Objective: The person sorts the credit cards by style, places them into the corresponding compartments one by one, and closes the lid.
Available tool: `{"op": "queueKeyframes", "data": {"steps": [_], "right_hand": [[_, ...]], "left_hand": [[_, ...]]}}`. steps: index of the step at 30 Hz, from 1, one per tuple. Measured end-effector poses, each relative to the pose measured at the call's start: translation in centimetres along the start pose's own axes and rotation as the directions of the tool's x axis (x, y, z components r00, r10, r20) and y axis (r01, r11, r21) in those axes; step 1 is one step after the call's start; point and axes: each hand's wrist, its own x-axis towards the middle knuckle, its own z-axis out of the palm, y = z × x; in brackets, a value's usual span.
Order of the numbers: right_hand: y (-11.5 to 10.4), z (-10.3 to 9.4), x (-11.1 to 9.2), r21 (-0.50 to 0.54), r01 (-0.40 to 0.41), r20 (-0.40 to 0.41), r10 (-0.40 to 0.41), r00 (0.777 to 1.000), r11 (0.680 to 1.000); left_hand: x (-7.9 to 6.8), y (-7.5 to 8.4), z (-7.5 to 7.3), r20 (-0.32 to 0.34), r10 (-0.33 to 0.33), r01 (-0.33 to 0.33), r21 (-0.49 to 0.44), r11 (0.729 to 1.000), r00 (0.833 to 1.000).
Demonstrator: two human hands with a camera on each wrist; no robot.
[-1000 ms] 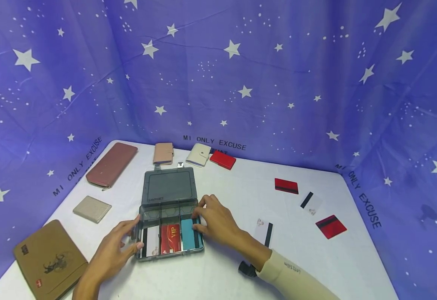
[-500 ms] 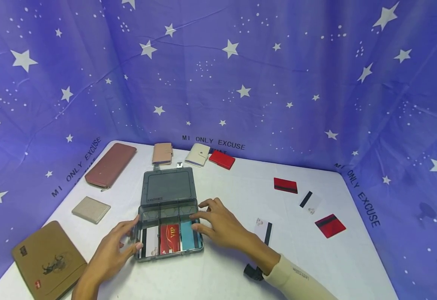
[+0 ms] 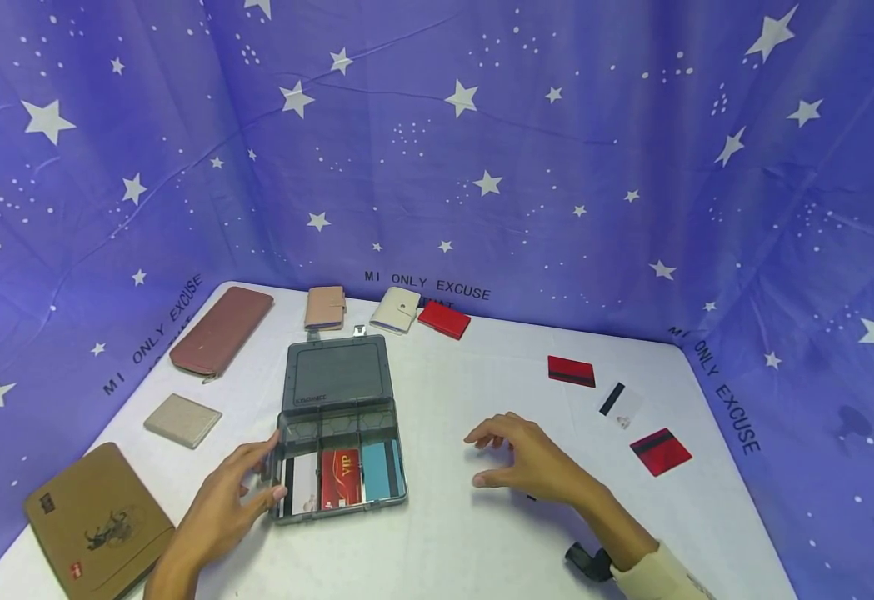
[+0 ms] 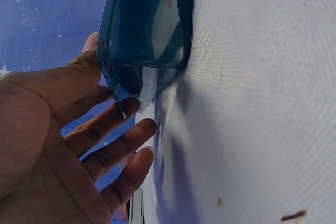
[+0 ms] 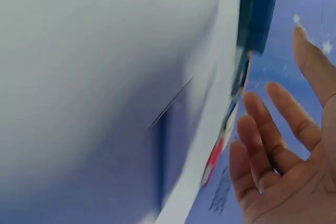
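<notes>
A smoky clear plastic compartment box [image 3: 303, 430] stands on the table with its lid [image 3: 337, 371] folded back. In its front compartments lie a white card with a black stripe [image 3: 306, 477], a red VIP card [image 3: 337, 485] and a blue card with a dark stripe [image 3: 375, 468]. My left hand [image 3: 222, 500] holds the box's left side, thumb and forefinger on its wall; the other fingers spread loosely in the left wrist view. My right hand [image 3: 530, 458], holding nothing, hovers over the table right of the box, fingers loosely bent. It hides a white card beneath.
Right, a red card [image 3: 571, 372], a pale card [image 3: 621, 406] and another red card [image 3: 661, 452] lie flat. Behind the box are a pink cardholder [image 3: 325, 308], cream cardholder [image 3: 396, 309] and red case [image 3: 444, 320]. Left: brown wallet [image 3: 222, 331], beige cardholder [image 3: 182, 420], brown notebook [image 3: 102, 521].
My right hand has let go of the blue card's edge and moved right, away from the box. The blue card now shows fully in its compartment. My left hand stays put.
</notes>
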Motion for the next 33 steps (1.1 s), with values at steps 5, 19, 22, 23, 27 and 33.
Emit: {"op": "queueKeyframes", "data": {"steps": [5,19,22,23,27,33], "right_hand": [[2.2,-1.2,-2.6,-0.093,-0.144,-0.132,0.131,0.983,0.985],[3.5,-0.7,-4.7,-0.304,-0.301,-0.218,0.241,0.946,0.904],[3.1,-0.4,-4.1,-0.208,-0.242,-0.161,0.211,0.964,0.948],[2.9,-0.2,-3.9,-0.165,-0.215,-0.138,0.193,0.971,0.963],[2.0,0.7,-2.7,0.003,-0.129,-0.07,0.129,0.989,0.992],[-0.2,1.8,-0.6,0.178,-0.076,-0.072,0.09,0.993,0.981]], "left_hand": [[-0.1,-0.1,0.0,0.002,-0.001,0.001,0.0,1.0,1.0],[0.0,-0.1,-0.1,-0.006,0.017,-0.017,-0.013,1.0,1.0],[-0.1,-0.1,-0.1,-0.001,0.008,-0.008,-0.014,1.0,1.0],[-0.1,-0.1,-0.1,0.001,0.005,-0.005,-0.013,1.0,1.0],[-0.1,-0.1,0.0,0.005,-0.004,0.004,-0.015,1.0,1.0],[-0.1,-0.1,0.0,0.007,-0.015,0.016,-0.02,1.0,1.0]]}}
